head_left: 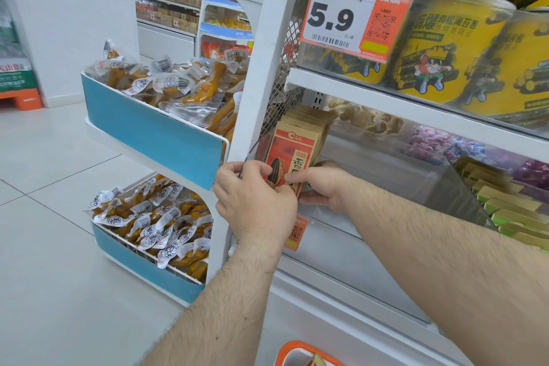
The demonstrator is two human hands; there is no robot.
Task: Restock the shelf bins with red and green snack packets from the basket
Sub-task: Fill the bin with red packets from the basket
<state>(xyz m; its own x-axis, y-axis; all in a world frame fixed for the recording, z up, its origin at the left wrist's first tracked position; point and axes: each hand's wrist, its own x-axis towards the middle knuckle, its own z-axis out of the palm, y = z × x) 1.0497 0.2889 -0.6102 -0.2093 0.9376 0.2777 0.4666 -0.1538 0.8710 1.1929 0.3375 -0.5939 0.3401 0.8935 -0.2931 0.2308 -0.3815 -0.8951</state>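
A row of red snack packets [292, 144] with a sunflower-seed picture stands upright in a clear shelf bin [401, 175] at the left end of the middle shelf. My left hand [255, 196] grips the front of the packets at the bin's left front corner, fingers curled over the clear edge. From the right, my right hand [322, 184] pinches the front packet, thumb on its face. Green packets [511, 211] lie stacked in the adjoining bin on the right. The orange-rimmed basket [300, 350] shows at the bottom edge.
Yellow snack tubs [454, 47] and a 5.9 price tag [353, 18] fill the shelf above. To the left, two blue-fronted end bins [154, 134] hold vacuum-packed snacks. A white upright post [261, 68] separates them from the shelf. Tiled floor [59, 217] lies left.
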